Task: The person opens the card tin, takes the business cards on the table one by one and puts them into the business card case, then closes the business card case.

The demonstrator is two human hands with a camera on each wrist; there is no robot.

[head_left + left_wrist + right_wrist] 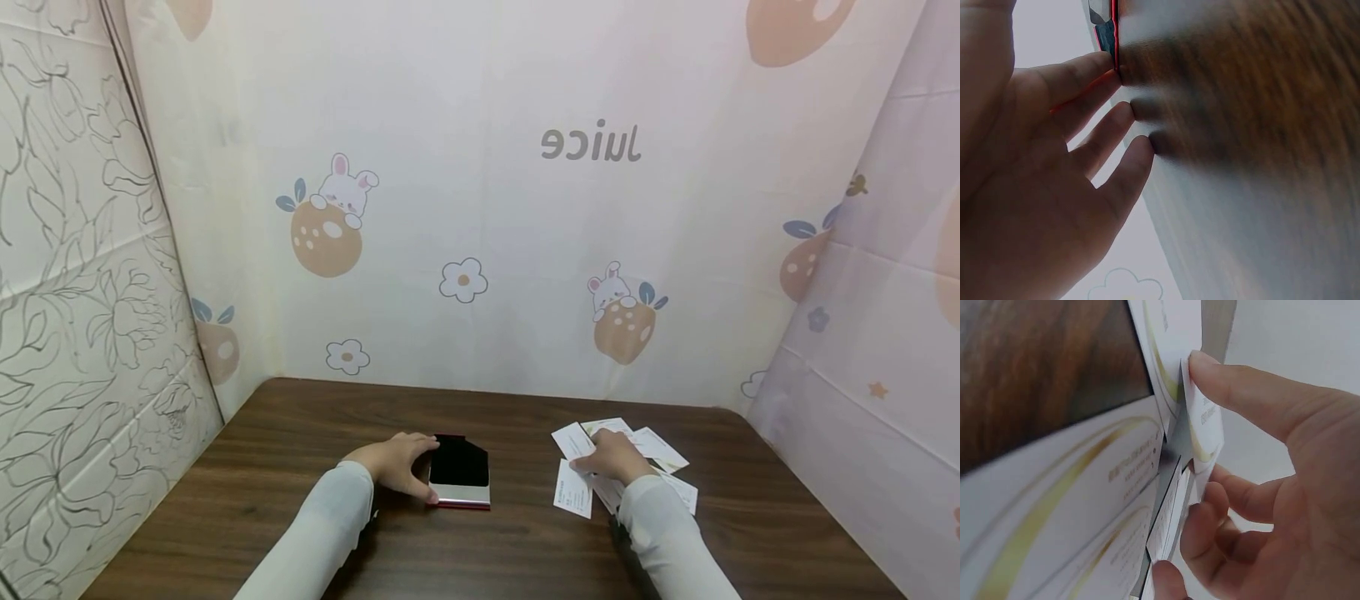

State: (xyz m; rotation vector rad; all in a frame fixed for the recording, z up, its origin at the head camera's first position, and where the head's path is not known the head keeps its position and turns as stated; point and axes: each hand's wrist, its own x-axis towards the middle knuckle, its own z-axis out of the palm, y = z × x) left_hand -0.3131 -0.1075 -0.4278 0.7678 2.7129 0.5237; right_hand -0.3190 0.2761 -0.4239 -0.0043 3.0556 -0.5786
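Observation:
A flat card case (460, 473), black with a silver strip and red edge, lies left of centre on the table. My left hand (397, 465) rests at its left side, thumb at the near corner and index finger at the far one. In the left wrist view the fingers (1124, 156) are spread and fairly straight, their tips at the tabletop. To the right, several white business cards (573, 490) lie scattered and overlapping. My right hand (617, 457) pinches one business card (1205, 419) between thumb and fingers, tilted up at its edge.
The dark wood table (517, 550) ends against a printed curtain (480, 217) at the back. Curtains also hang at the left (82, 250) and right sides. A strip of bare wood separates the case from the cards.

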